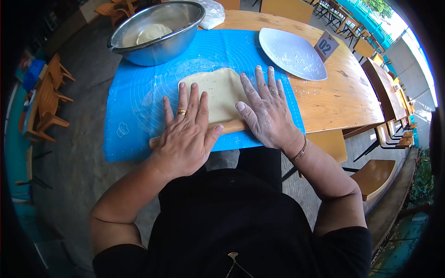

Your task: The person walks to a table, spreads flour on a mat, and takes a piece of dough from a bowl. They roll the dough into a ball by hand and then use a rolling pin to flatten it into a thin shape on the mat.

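Observation:
A flattened sheet of dough (pixel 221 92) lies on the blue pastry mat (pixel 134 109), which is dusted with flour and printed with white circles. Along the dough's near edge runs a wooden rolling pin (pixel 232 126). My left hand (pixel 187 132) rests flat over the pin's left part, fingers stretched forward and spread, a ring on one of them. Over the pin's right end lies my right hand (pixel 269 111), floury, its fingers also straight and apart. Both palms hide parts of the pin, and neither hand is wrapped round it.
A steel bowl (pixel 160 48) with a ball of dough (pixel 153 33) stands at the mat's far left. To the right, a floury white plate (pixel 292 53) overlaps the mat beside a "02" table sign (pixel 326 46). A plastic bag (pixel 211 14) lies behind the bowl.

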Tool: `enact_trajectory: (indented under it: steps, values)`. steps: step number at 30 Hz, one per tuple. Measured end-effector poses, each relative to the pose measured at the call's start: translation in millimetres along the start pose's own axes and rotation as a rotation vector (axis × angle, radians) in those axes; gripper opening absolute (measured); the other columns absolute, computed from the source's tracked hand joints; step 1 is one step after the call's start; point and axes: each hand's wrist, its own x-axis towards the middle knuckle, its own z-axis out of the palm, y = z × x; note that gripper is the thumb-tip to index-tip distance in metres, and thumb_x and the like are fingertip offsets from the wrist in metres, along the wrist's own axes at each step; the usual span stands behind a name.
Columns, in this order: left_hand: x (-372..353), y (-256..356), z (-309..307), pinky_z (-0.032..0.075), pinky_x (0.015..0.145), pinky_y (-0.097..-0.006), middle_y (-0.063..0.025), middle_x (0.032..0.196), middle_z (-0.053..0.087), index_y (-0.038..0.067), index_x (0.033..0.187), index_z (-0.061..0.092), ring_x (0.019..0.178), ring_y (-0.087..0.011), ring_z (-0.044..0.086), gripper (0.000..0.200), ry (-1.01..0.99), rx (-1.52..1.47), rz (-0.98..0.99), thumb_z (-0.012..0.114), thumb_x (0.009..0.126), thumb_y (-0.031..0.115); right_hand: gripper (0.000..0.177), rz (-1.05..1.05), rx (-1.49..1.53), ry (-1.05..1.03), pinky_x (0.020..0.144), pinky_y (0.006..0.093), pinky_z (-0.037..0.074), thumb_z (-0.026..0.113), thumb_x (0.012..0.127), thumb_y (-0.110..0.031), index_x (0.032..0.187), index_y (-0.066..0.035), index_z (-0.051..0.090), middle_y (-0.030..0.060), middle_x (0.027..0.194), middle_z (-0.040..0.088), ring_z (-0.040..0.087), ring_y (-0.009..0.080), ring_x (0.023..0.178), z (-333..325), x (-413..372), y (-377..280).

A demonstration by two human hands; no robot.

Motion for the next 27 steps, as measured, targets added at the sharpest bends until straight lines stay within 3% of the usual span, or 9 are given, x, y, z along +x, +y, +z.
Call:
enact_trajectory:
  steps: [7, 12, 13, 15, 16, 18, 20, 23, 27]
  values:
    - [-21, 5, -5, -0.001, 0.114, -0.0595, -0.0313, 0.154, 0.014, -0.011, 0.147, 0.017, 0.146, -0.0462, 0.002, 0.068, 0.002, -0.126, 0.060, 0.034, 0.102, 0.036, 0.064, -0.091, -0.003, -0.055, 0.114, 0.0598, 0.013, 0.041, 0.098, -0.050, 0.144, -0.005, 0.041, 0.0310, 0.149, 0.028, 0.018, 0.0505, 0.141, -16, -21, -6]
    - [-35, 10, -13, 0.005, 0.115, -0.0596, -0.0277, 0.150, 0.028, -0.010, 0.133, 0.041, 0.144, -0.0465, 0.016, 0.052, 0.007, -0.112, 0.127, 0.058, 0.088, 0.013, 0.056, -0.238, 0.091, -0.082, 0.114, 0.0573, 0.019, 0.059, 0.090, -0.041, 0.134, -0.006, 0.053, 0.0273, 0.148, 0.033, 0.025, 0.0497, 0.139, -27, -37, -5]
    - [-37, 8, -12, 0.005, 0.115, -0.0596, -0.0277, 0.150, 0.028, -0.010, 0.133, 0.041, 0.144, -0.0465, 0.016, 0.052, 0.008, -0.111, 0.129, 0.058, 0.088, 0.013, 0.047, -0.246, 0.167, -0.036, 0.112, 0.0556, 0.027, 0.070, 0.083, -0.031, 0.122, -0.005, 0.061, 0.0258, 0.141, 0.041, 0.030, 0.0483, 0.137, -28, -41, -5]
    - [-41, 3, -9, 0.012, 0.114, -0.0607, -0.0227, 0.139, 0.044, -0.007, 0.117, 0.052, 0.138, -0.0440, 0.031, 0.039, 0.041, -0.141, 0.096, 0.062, 0.081, 0.000, 0.042, -0.243, 0.252, -0.044, 0.110, 0.0554, 0.030, 0.072, 0.081, -0.026, 0.115, -0.004, 0.062, 0.0242, 0.136, 0.045, 0.033, 0.0472, 0.136, -31, -46, -5]
    - [-42, 1, -10, 0.012, 0.114, -0.0607, -0.0227, 0.139, 0.044, -0.007, 0.117, 0.052, 0.138, -0.0440, 0.031, 0.039, 0.040, -0.141, 0.092, 0.062, 0.081, 0.000, 0.036, -0.243, 0.338, -0.051, 0.109, 0.0551, 0.034, 0.074, 0.078, -0.021, 0.109, -0.004, 0.064, 0.0226, 0.131, 0.049, 0.036, 0.0460, 0.134, -34, -46, -6]
    - [-38, -2, -17, 0.019, 0.113, -0.0598, -0.0174, 0.123, 0.058, -0.004, 0.112, 0.055, 0.126, -0.0404, 0.047, 0.034, 0.168, -0.213, 0.141, 0.063, 0.078, -0.004, 0.034, -0.274, 0.332, -0.022, 0.106, 0.0531, 0.037, 0.076, 0.078, -0.018, 0.106, -0.003, 0.064, 0.0207, 0.128, 0.051, 0.038, 0.0444, 0.133, -48, -36, -11]
    - [-29, -9, -41, 0.026, 0.110, -0.0561, -0.0167, 0.116, 0.061, -0.003, 0.110, 0.057, 0.121, -0.0383, 0.052, 0.033, 0.264, -0.207, 0.164, 0.064, 0.078, -0.004, 0.032, -0.296, 0.329, 0.001, 0.103, 0.0512, 0.040, 0.077, 0.077, -0.016, 0.103, -0.003, 0.064, 0.0189, 0.125, 0.053, 0.041, 0.0428, 0.132, -59, -21, -13]
    - [-3, -27, -49, 0.039, 0.102, -0.0477, -0.0167, 0.109, 0.063, -0.002, 0.108, 0.060, 0.111, -0.0353, 0.058, 0.031, 0.356, -0.216, 0.138, 0.066, 0.078, -0.003, 0.028, -0.224, 0.361, 0.109, 0.088, 0.0408, 0.052, 0.074, 0.080, -0.012, 0.105, -0.002, 0.066, 0.0149, 0.115, 0.057, 0.062, 0.0324, 0.104, -56, 19, -5]
    - [36, -68, -24, 0.047, 0.088, -0.0397, -0.0184, 0.107, 0.063, -0.003, 0.106, 0.062, 0.104, -0.0343, 0.060, 0.026, 0.331, -0.244, 0.089, 0.065, 0.080, -0.002, 0.027, -0.202, 0.491, 0.045, 0.084, 0.0425, 0.050, 0.072, 0.081, -0.020, 0.103, -0.003, 0.068, 0.0149, 0.109, 0.058, 0.059, 0.0342, 0.096, 3, 63, 18]
